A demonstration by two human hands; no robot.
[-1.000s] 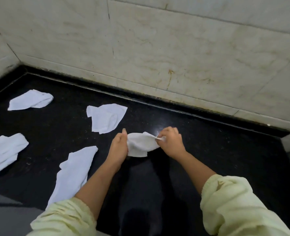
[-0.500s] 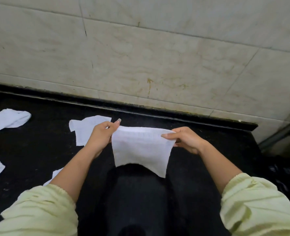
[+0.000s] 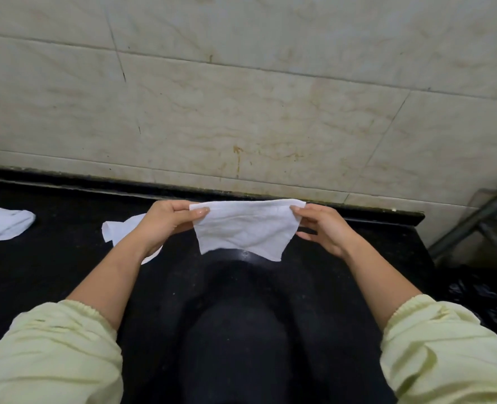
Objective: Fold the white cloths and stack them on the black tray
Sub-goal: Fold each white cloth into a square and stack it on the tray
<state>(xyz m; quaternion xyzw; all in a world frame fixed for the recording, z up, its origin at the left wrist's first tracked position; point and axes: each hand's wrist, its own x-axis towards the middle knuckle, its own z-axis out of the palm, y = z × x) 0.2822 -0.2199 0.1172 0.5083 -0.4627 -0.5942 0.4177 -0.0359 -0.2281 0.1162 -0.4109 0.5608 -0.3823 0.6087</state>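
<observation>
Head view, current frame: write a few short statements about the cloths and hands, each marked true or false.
1. The left hand and right hand pinch the top corners of one white cloth. True.
2. That cloth lies flat on the black counter. False: it hangs spread between the hands.
3. A crumpled cloth lies on the counter, partly hidden behind the left hand. True.
4. Folded cloths are stacked at the far left. False: the far-left cloth lies loose, alone.
</observation>
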